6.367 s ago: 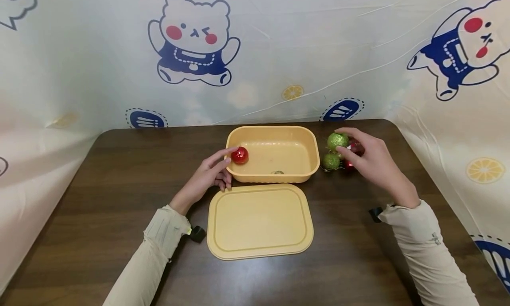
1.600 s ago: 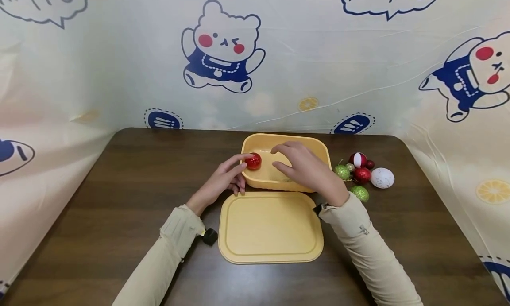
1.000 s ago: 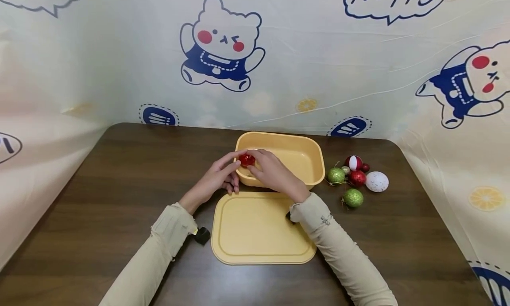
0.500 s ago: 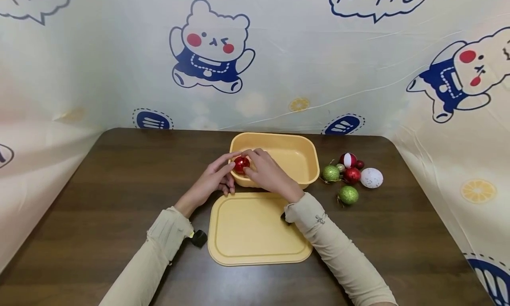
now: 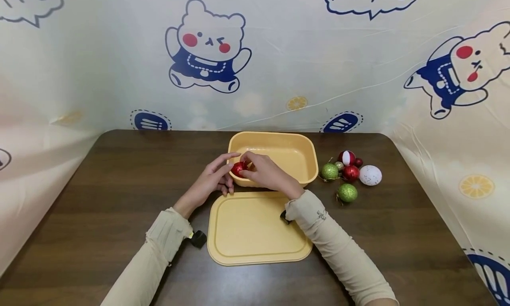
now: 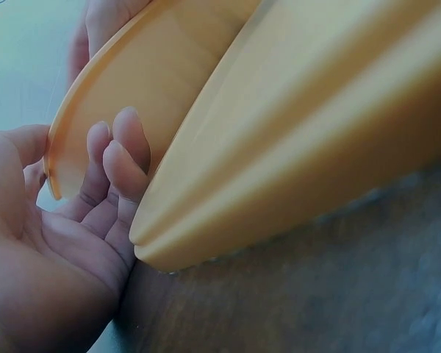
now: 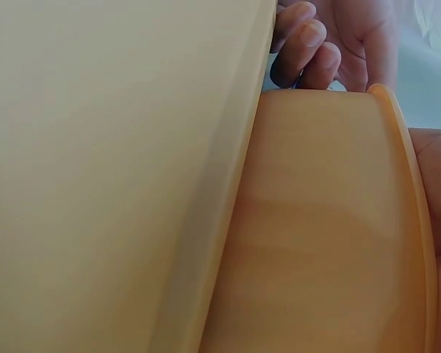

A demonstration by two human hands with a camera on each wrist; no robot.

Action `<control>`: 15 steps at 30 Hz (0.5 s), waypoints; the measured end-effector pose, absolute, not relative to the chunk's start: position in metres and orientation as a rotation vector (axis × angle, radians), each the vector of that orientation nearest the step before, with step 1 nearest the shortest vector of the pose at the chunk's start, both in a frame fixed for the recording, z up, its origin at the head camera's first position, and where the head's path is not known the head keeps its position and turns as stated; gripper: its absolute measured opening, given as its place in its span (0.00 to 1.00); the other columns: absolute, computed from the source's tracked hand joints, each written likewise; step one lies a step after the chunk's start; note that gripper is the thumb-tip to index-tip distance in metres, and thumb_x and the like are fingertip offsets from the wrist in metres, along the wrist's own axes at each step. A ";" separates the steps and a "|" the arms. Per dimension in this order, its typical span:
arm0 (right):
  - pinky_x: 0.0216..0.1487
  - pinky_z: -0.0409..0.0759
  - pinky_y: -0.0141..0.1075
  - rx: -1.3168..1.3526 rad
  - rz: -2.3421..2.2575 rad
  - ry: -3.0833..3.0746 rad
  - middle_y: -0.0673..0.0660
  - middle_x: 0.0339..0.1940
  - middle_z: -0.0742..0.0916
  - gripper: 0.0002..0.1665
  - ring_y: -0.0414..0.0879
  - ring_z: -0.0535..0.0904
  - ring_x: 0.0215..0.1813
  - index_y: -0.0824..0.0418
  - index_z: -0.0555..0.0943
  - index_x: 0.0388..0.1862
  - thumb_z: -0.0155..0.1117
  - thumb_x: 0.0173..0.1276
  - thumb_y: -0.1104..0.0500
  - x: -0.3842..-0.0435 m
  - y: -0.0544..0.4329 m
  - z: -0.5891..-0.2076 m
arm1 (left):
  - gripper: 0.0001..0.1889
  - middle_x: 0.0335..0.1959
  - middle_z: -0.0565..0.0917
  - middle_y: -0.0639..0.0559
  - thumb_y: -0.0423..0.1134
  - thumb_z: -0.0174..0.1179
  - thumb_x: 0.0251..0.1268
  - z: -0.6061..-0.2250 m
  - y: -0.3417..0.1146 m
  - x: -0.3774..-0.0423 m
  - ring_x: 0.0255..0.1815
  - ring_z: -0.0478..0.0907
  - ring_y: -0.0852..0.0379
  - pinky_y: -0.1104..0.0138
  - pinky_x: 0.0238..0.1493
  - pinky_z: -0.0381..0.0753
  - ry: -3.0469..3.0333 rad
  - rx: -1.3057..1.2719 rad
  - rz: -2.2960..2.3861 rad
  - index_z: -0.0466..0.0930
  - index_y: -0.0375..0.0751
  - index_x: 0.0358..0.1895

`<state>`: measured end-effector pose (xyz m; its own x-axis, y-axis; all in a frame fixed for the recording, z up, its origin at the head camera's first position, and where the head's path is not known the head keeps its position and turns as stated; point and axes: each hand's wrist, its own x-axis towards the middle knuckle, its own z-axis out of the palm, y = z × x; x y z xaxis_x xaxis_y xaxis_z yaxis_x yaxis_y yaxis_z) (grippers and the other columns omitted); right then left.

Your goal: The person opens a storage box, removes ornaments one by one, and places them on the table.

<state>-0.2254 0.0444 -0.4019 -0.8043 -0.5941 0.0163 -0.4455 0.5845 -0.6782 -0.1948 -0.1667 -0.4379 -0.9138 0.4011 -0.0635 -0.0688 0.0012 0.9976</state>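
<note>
Over the left end of the yellow plastic box (image 5: pixel 288 180), my right hand (image 5: pixel 266 169) pinches a shiny red Christmas ball (image 5: pixel 238 168) inside it. At the box's left wall my left hand (image 5: pixel 211 175) grips the rim between thumb and forefinger; its other fingers (image 6: pixel 126 165) curl against the outside in the left wrist view. The right wrist view shows the box wall (image 7: pixel 309 220) with my right hand (image 7: pixel 437 195) partly behind it; the ball is hidden there. In front of the box lies its flat yellow lid (image 5: pixel 255 230), under my right wrist.
Right of the box sit several ornaments: green glitter balls (image 5: pixel 347 193), a red ball (image 5: pixel 351 173), a red-and-white ball (image 5: pixel 347 157) and a white speckled egg-shaped one (image 5: pixel 370 175). The dark wooden table (image 5: pixel 131 186) ends at a patterned cloth (image 5: pixel 271 67) behind.
My right hand has moved left from the ornaments into the box and onto the red ball. The ornaments are more spread out than 6.4 s ago. My left hand stays at the rim.
</note>
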 end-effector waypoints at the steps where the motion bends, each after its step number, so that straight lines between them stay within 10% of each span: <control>1: 0.47 0.80 0.36 -0.870 -1.020 2.600 0.54 0.49 0.84 0.14 0.43 0.82 0.45 0.58 0.77 0.53 0.63 0.74 0.55 -0.226 0.044 -0.402 | 0.23 0.24 0.77 0.39 0.53 0.48 0.79 -0.438 -0.167 -0.195 0.21 0.80 0.48 0.62 0.22 0.81 1.954 0.344 1.981 0.66 0.58 0.73; 15: 0.45 0.80 0.34 -0.899 -0.979 2.620 0.51 0.45 0.86 0.13 0.41 0.81 0.43 0.57 0.79 0.54 0.62 0.75 0.54 -0.227 0.044 -0.402 | 0.23 0.25 0.76 0.38 0.52 0.49 0.79 -0.439 -0.166 -0.197 0.21 0.81 0.46 0.63 0.22 0.82 1.967 0.344 1.980 0.66 0.57 0.72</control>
<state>-0.2265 0.0442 -0.4024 -0.7940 -0.6075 0.0220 -0.4730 0.5947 -0.6501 -0.1974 -0.1657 -0.4394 -0.9170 0.3946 -0.0593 -0.0619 0.0062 0.9981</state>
